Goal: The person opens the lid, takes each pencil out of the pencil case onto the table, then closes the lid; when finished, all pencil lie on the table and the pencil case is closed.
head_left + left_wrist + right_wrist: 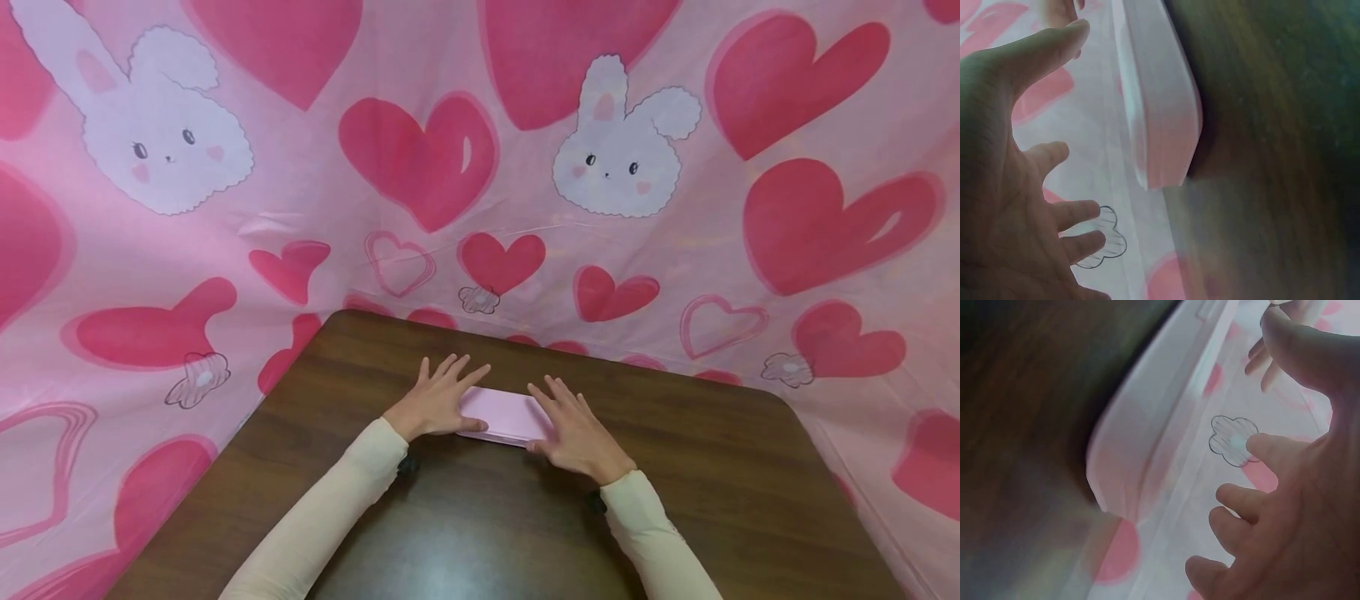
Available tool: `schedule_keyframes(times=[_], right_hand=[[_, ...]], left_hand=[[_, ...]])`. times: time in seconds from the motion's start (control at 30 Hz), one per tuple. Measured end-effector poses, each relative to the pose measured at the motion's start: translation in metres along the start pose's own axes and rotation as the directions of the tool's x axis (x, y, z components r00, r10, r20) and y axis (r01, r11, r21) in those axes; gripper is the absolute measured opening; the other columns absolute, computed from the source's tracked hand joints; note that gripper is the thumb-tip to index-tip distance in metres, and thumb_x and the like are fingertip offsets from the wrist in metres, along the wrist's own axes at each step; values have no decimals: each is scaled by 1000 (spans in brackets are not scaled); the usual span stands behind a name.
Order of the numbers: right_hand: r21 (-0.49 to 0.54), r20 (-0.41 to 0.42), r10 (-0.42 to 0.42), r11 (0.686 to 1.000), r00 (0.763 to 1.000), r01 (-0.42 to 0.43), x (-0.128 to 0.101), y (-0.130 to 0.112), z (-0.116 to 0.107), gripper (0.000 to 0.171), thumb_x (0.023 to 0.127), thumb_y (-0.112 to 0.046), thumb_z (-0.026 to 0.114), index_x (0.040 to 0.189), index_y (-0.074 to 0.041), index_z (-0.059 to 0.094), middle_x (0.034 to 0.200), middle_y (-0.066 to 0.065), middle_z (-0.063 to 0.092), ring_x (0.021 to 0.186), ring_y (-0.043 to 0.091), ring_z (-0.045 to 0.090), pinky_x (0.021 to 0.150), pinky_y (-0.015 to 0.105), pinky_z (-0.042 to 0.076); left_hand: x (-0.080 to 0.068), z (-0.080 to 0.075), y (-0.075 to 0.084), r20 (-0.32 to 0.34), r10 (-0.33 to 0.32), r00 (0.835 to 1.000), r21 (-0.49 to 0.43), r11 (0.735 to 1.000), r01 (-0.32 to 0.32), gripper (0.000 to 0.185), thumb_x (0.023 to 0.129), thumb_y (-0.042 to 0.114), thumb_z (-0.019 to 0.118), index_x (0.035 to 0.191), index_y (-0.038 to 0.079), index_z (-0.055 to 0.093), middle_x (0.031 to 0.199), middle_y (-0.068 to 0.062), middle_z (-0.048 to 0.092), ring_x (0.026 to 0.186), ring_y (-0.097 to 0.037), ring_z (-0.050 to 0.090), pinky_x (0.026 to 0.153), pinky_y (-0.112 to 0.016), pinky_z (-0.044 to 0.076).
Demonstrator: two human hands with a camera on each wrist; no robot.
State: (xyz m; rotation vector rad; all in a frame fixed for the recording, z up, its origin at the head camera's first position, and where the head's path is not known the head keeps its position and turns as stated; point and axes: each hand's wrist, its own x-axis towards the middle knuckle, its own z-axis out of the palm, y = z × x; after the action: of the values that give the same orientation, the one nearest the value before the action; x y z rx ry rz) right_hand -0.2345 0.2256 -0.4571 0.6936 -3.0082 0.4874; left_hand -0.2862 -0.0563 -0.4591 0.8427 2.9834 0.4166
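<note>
A flat, pale pink case (508, 412) with rounded corners lies closed on the brown table. At its left end is my left hand (437, 402), fingers spread and thumb by the near edge. Mirroring it, my right hand (583, 433) spreads its fingers at the case's right end. In the left wrist view, a gap shows between the left hand's thumb (1054, 50) and the case (1169, 119). The right wrist view shows the case (1141, 431) with a seam along its side, apart from the right hand's fingers (1241, 503).
The dark brown wooden table (450, 517) has rounded far corners. Behind it and along both sides hangs a pink cloth (540, 242) printed with hearts and rabbit faces. Dark bands (407, 467) sit under the wrists of both cream sleeves (322, 508).
</note>
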Motion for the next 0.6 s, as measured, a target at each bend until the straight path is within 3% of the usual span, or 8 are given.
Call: schedule_keyframes(times=[0.3,0.6], right_hand=[[5,70,35,999,997,-35,1,-2,6,96,82,-45,76,162,-25,26,171,12,18,159,37,14,124,65,18],[10,96,38,999,995,-39,1,-2,14,89,86,-37,75,161,-22,29,170,14,20,159,37,15,123,65,20]], left_hand=[[2,10,2,47,56,997,-40,998,-54,92,85,68,65,161,35,25,169,-12,24,159,-37,16,126,-65,5],[-1,14,8,95,124,988,-56,991,-119,83,91,60,62,161,30,27,169,-12,24,159,-36,15,127,-60,13]])
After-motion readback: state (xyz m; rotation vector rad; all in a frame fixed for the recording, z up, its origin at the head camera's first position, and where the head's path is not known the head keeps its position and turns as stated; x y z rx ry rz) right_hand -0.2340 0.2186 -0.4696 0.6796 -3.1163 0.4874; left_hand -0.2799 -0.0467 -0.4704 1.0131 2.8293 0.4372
